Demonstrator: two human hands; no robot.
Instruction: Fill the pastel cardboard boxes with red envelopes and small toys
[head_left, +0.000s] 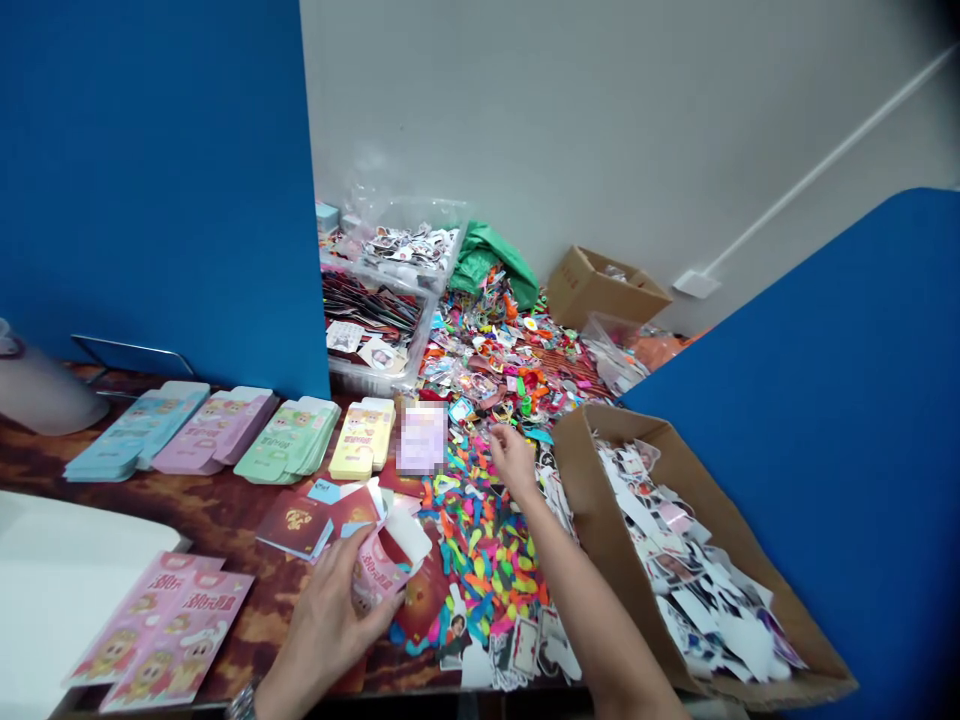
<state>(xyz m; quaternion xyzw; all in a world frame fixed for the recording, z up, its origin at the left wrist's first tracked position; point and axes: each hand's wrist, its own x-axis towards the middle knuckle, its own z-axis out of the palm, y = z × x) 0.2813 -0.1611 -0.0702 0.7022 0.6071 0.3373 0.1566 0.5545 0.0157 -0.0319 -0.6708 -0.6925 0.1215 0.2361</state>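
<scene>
My left hand (330,610) is closed round a small pink printed carton (375,570), whose white top flap stands open toward the right. Something dark red shows inside its mouth. Dark red booklets (300,525) with gold print lie just behind that hand. Farther out, my right hand (514,462) is over a heap of small colourful trinkets (517,365), its fingers curled together; whatever is between them is too small to make out. Below that forearm spread many bright balloon-like pieces (480,535).
Stacks of flat cartons, blue (139,430), purple (214,430), green (289,440) and yellow (363,438), line the left. Two pink packets (180,635) lie in front. A cardboard box (705,570) of paper cutouts stands right. Clear bins (375,380) and blue partitions (157,190) border the table.
</scene>
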